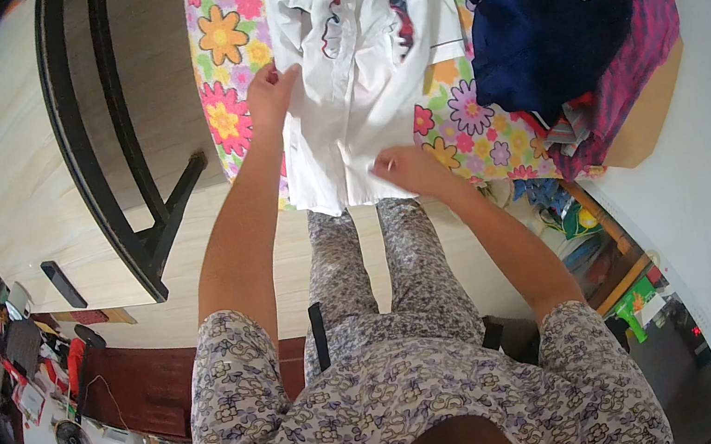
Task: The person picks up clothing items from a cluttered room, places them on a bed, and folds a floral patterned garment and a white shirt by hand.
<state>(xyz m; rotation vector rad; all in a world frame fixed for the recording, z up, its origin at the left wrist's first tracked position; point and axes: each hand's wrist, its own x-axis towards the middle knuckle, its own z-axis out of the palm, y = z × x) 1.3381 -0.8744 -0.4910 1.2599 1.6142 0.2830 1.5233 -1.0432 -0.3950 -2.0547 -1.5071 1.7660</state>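
Note:
A white button-front shirt (370, 99) with dark-and-red ruffled trim lies lengthwise before me, its hem toward my legs. It is spread on a flower-patterned cloth (477, 145). My left hand (273, 98) is at the shirt's left edge, about midway up, with thumb and fingers bent. My right hand (414, 171) rests low on the shirt near the hem, fingers curled. Whether either hand pinches the fabric is not clear.
To the right lies a navy garment (547, 20) with a white logo, over a pink-and-purple striped cloth (642, 61) and a brown cardboard piece (650, 109). A black-edged table (98, 159) stands at left, bearing a dark oblong device (63, 285). A fan (73, 442) is farther off.

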